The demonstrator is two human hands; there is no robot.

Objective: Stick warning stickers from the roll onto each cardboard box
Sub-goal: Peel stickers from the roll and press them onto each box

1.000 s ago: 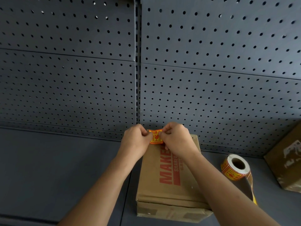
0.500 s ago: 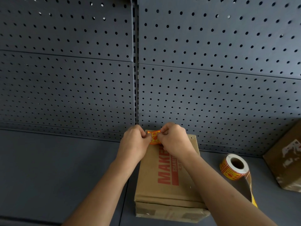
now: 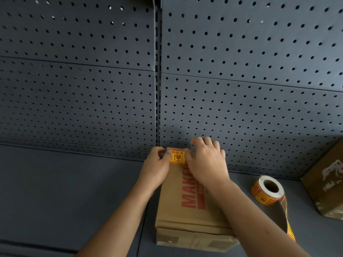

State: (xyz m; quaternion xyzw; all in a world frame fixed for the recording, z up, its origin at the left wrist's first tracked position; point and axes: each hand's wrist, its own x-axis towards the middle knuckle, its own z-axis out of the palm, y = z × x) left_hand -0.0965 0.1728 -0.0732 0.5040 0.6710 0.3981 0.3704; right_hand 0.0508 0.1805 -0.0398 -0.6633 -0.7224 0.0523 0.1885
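Warning sticker point(image 3: 177, 157), a sec ago pinched up btwn both hands, now lies flat on the cardboard box's point(image 3: 178, 210) far-left top corner. Right hand point(image 3: 206, 162) spreads its fingers, pressing the right edge; left hand point(image 3: 157, 167) thumbs the left edge, fingers curled, grip unclear. This box looks nearly done, w/ the roll point(image 3: 267, 191) on the shelf point(image 3: 74, 191) to its right.

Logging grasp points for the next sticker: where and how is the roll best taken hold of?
Grip the roll from above, thumb in its open core, fingers on the outer wall. Its core faces up and it stands free; the loose tail trails toward the person, so probably avoid that side.
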